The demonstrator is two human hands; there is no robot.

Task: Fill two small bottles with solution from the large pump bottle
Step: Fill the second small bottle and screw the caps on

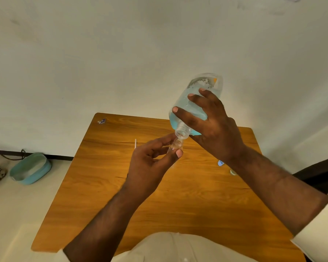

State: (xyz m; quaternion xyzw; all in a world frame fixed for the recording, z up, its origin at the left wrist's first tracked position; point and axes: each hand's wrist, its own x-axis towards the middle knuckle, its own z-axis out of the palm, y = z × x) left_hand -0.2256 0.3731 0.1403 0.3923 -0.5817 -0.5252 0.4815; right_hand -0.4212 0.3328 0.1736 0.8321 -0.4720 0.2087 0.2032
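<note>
**benchnoob:** how far along are you with the refill?

**me:** Honestly, first bottle, and barely into it as far as I can judge. My right hand (212,127) is wrapped around the large pump bottle (195,103), fingers spread over its side, and it's tipped neck-down in the air above the far half of the table (106,186). Pump head is off, so it's a bare threaded neck. The blue solution has pooled toward the neck.

**benchnoob:** and the little one?

**me:** My left hand (151,161) has the small bottle (176,146) pinched between thumb and fingertips, held up off the table with its mouth right under the big neck, about touching. It looks clear to me, so I'd say little or nothing is in it yet. Can't make out an actual stream.

**benchnoob:** second bottle?

**me:** Can't pick it out for sure. There's a small blue thing (220,163) and a pale round thing (233,172) near the right edge, mostly behind my forearm; might be caps, can't tell. Also a thin white stick (135,143) lying mid-table and a scrap of wrapper (101,121) at the far left corner.

**benchnoob:** so what's left?

**me:** Basically everything: fill this one, cap it, then do the second.
</note>
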